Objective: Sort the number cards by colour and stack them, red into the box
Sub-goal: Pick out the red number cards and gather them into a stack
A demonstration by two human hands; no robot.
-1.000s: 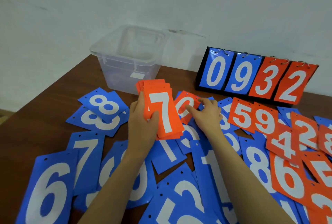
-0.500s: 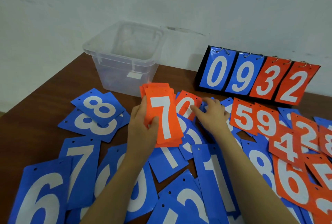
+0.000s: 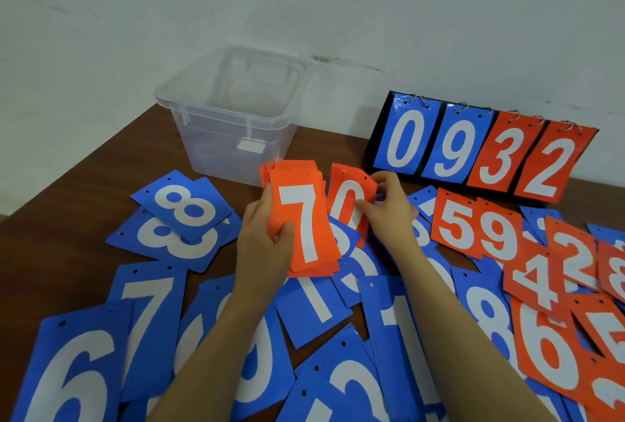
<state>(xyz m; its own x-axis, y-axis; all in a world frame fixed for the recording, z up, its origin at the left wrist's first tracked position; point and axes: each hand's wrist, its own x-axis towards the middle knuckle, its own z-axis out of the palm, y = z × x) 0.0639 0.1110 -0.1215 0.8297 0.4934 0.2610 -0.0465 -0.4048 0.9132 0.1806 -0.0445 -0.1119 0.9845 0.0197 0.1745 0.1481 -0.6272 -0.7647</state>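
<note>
My left hand (image 3: 262,245) grips a stack of red cards (image 3: 302,218) with a white 7 on top, held just above the table in front of the clear plastic box (image 3: 233,117). My right hand (image 3: 389,208) pinches the right edge of a red 0 card (image 3: 348,198), which is tilted up beside the stack. More red cards lie to the right: a 5 (image 3: 455,222), a 9 (image 3: 499,235), a 4 (image 3: 537,283) and a 6 (image 3: 548,354). Blue cards cover the left and middle, among them an 8 (image 3: 184,205) and a 6 (image 3: 71,377).
A flip scoreboard (image 3: 480,147) showing 0 9 3 2 stands at the back right against the wall. The box sits at the back of the brown table (image 3: 67,218), whose left edge runs diagonally. Bare wood shows at the far left.
My right hand has taken the red 0 card by its edge and lifted it clear of the blue cards. The left hand keeps the red stack in about the same place.
</note>
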